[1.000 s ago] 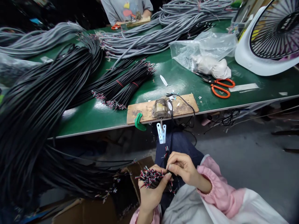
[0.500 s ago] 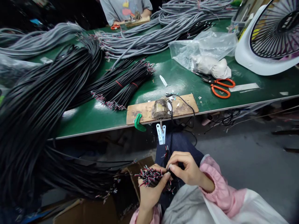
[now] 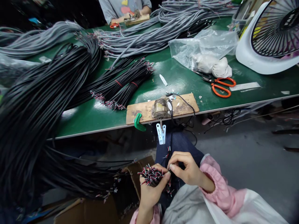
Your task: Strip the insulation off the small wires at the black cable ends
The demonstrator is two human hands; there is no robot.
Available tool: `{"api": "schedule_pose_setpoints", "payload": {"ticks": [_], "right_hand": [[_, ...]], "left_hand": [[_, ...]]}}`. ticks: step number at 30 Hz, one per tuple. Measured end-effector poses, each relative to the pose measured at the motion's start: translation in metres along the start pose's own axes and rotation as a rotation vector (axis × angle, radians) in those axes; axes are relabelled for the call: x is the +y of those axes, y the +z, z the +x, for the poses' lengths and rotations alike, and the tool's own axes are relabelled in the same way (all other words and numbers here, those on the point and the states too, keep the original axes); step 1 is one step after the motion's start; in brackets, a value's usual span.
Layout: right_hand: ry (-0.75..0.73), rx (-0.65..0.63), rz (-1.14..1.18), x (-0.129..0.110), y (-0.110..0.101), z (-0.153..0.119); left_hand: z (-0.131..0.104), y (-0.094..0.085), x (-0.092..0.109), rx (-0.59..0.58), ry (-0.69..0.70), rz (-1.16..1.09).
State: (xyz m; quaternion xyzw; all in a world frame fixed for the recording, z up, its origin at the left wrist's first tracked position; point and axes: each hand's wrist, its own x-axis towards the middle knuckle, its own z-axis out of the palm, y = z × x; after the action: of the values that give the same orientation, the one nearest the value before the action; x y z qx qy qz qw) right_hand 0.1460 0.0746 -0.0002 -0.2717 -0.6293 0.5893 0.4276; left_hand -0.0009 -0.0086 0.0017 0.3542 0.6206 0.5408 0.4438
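Pinched between thumb and forefinger of the right hand (image 3: 188, 169), tips pressed together: apparently a single black cable (image 3: 168, 158), exact contact partly hidden. Curled closely around a cable bundle (image 3: 151, 176): the left hand (image 3: 149, 194), thumb extended almost to the right fingertips. Position of the cable bundle: immediately left of the pinching fingers, left hand nearer and enclosing. Long axis of the cable bundle: nearly along the line of sight, red and white wire ends uppermost, lengths lost below the palm. Long axis of the single black cable: running forward, free end toward the blue clip (image 3: 161, 133).

At lower left, near the left hand: cardboard box (image 3: 86, 213), with trailing cables (image 3: 88, 179) above or inside, which of the two not discernible; interior largely in shadow.

Beyond, along the near edge of the green table (image 3: 81, 124): wooden board (image 3: 144, 107), bearing a grimy cylindrical device (image 3: 160, 107), with a green clamp (image 3: 137, 123) to its left. Farther left: tied black cables (image 3: 126, 81). Farther right: orange-handled scissors (image 3: 213, 83), beside whitish cloth-like lumps (image 3: 220, 67), inside or against a clear plastic bag (image 3: 179, 51); then a white fan (image 3: 247, 57). Farthest: clear tub (image 3: 235, 23), contents indistinct; grey cables (image 3: 140, 40); co-worker's shirt (image 3: 123, 6).
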Motion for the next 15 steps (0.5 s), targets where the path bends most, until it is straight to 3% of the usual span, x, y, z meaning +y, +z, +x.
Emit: {"api": "schedule_pose_setpoints", "payload": {"ticks": [5,15], "right_hand": [[0.012,0.001,-0.008,0.000,0.000,0.000],[-0.010,0.026,-0.011,-0.001,0.004,-0.002]], "left_hand": [[0.004,-0.003,-0.001,-0.138,0.005,0.052],[0.000,0.007,0.002,-0.027,-0.001,-0.014]]}}
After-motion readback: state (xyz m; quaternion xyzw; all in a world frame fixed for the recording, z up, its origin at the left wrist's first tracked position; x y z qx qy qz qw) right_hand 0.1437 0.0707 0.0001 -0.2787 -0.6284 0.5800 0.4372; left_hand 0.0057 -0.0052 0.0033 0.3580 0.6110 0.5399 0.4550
